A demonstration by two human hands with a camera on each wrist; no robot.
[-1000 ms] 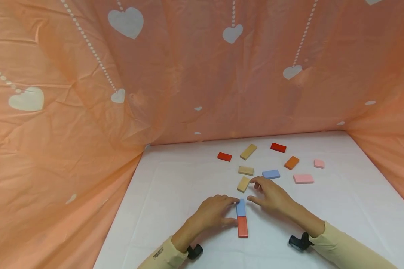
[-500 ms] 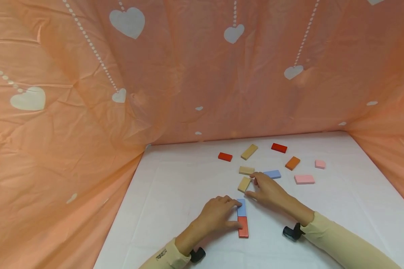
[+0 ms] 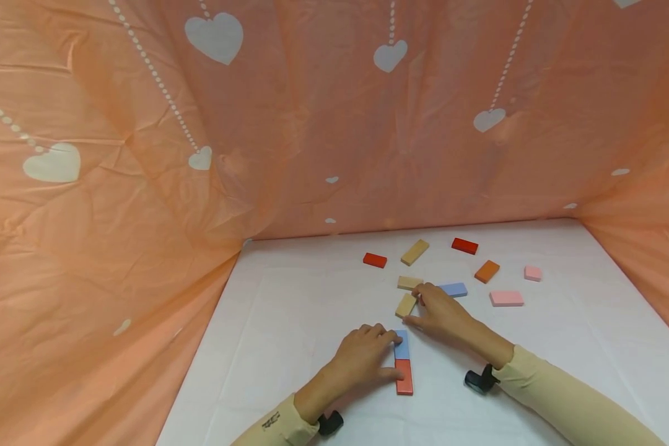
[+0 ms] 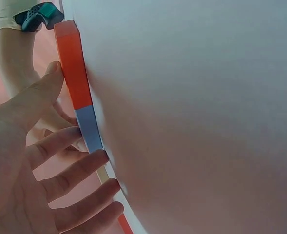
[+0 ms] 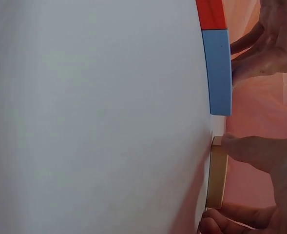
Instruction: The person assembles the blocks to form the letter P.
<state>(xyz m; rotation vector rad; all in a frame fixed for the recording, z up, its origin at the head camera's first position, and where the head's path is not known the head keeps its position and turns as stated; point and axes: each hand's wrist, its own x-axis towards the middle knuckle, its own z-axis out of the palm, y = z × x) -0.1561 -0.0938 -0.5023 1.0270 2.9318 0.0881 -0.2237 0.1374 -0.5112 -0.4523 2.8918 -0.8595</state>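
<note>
A blue block (image 3: 401, 347) and a red block (image 3: 404, 376) lie end to end in a line on the white table (image 3: 290, 322). My left hand (image 3: 396, 354) rests against their left side, thumb on the red block (image 4: 72, 68) and straight fingers on the blue block (image 4: 88, 129). Just beyond them lies a tan block (image 3: 406, 305), slightly angled. My right hand (image 3: 418, 305) pinches it by its ends, thumb near and a finger far. The right wrist view shows the tan block (image 5: 217, 173) a small gap away from the blue block (image 5: 219, 73).
More blocks are scattered farther back: tan ones (image 3: 409, 282) (image 3: 414, 252), red ones (image 3: 375, 259) (image 3: 464, 246), a blue one (image 3: 454, 289), an orange one (image 3: 487, 271) and pink ones (image 3: 506, 298) (image 3: 533, 273). Orange heart-print cloth (image 3: 145, 186) walls the table at left, back and right.
My right hand moved left from beside the far blue block to the tan block and took hold of it. My left hand stayed on the blue and red blocks.
</note>
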